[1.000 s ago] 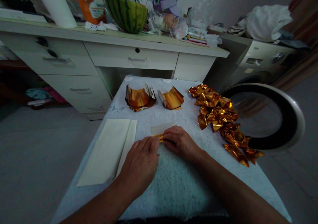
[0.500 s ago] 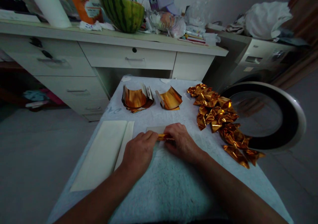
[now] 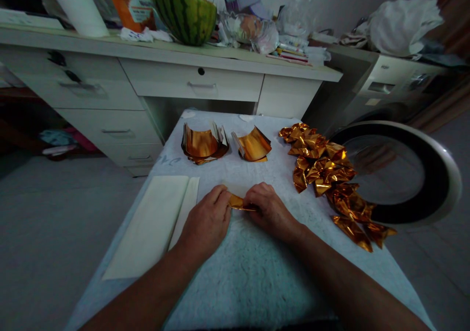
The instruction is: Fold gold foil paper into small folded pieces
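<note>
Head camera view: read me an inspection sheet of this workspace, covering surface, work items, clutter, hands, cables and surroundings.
Surface: table under a pale cloth.
Work items: small gold piece, gripped; thicker curved gold stack and thinner curved gold stack beyond it; pale sheets at left; crumpled gold pieces at right.
Clutter: cut watermelon, orange package and other items on the counter.
Hands: left hand and right hand hold opposite ends of the gold piece.
Cables: nothing seen.
Surroundings: white drawers ahead; washing machine at right, round door open.
</note>
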`<state>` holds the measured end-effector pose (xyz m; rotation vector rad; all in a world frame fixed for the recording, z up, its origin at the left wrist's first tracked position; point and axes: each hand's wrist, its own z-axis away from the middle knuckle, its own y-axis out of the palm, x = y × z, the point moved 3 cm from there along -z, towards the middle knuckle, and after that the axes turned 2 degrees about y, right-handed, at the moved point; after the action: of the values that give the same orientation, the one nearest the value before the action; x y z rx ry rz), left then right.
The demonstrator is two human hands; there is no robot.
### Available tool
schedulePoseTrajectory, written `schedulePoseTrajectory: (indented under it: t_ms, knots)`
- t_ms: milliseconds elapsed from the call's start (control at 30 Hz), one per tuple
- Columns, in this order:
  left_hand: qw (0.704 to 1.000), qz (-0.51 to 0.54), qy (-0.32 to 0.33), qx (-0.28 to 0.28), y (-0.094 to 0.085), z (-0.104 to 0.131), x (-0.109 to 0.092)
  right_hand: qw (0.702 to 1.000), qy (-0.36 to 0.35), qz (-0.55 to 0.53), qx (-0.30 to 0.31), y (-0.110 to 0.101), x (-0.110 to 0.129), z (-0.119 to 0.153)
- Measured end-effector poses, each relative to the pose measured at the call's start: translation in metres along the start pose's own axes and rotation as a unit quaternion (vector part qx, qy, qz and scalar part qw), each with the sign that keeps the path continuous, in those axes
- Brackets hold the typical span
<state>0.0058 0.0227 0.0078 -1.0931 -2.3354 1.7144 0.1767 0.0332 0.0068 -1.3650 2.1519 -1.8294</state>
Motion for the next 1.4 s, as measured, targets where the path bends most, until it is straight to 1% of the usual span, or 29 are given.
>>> schedulePoseTrajectory:
  t_ms: [67,133,200,233,300,400,467,533,567,633,700,767,867,1033,1200,1400]
  knots:
    - [1.0,0.013,0.01,-0.022,-0.004,-0.001,-0.001,1.0,-0.018,0.005,-0.019,-0.002,0.003,0.001]
    - [0.999,0.026,0.021,-0.039,-0.008,-0.001,-0.003,0.998,-0.037,0.008,-0.055,-0.006,0.007,0.002]
    - [0.998,0.031,0.023,-0.041,-0.009,-0.001,-0.003,0.995,-0.05,0.012,-0.08,-0.007,0.009,0.003]
    - [0.999,0.03,0.021,-0.033,-0.008,-0.001,-0.003,0.995,-0.052,0.016,-0.082,-0.007,0.009,0.004]
    - [1.0,0.024,0.016,0.002,-0.003,0.0,0.0,0.997,-0.045,0.029,-0.064,-0.004,0.007,0.004]
    - [0.998,0.0,0.022,0.054,0.005,0.002,0.003,0.998,-0.029,0.049,-0.008,0.003,0.004,0.002]
    - [0.998,-0.029,0.019,0.057,0.005,0.003,0.004,0.998,-0.02,0.047,0.021,0.005,0.002,0.002]
    - [0.998,-0.045,0.012,0.048,0.002,0.003,0.002,0.999,-0.013,0.033,0.029,0.006,0.002,0.002]
    - [0.998,-0.039,0.011,0.049,0.001,0.002,0.0,0.999,-0.01,0.024,0.027,0.005,0.002,0.002]
    - [0.998,0.009,0.01,0.067,0.001,0.001,-0.004,1.0,0.002,0.001,0.018,0.003,0.001,0.002]
    - [0.994,0.066,0.003,0.092,0.003,0.0,-0.008,0.999,0.027,-0.021,0.012,0.002,-0.001,0.002]
    - [0.99,0.101,-0.008,0.103,0.006,-0.002,-0.009,0.997,0.06,-0.042,0.011,0.001,-0.004,0.001]
    - [0.988,0.117,-0.02,0.098,0.009,-0.005,-0.007,0.993,0.09,-0.071,0.02,-0.002,-0.007,0.001]
    - [0.988,0.131,-0.019,0.081,0.01,-0.008,-0.006,0.994,0.084,-0.057,0.041,-0.008,-0.009,0.001]
    - [0.989,0.13,-0.027,0.071,0.006,-0.009,-0.006,0.992,0.1,-0.049,0.053,-0.009,-0.013,0.003]
    - [0.983,0.158,-0.045,0.078,0.006,-0.009,-0.005,0.992,0.099,-0.042,0.057,-0.009,-0.01,0.002]
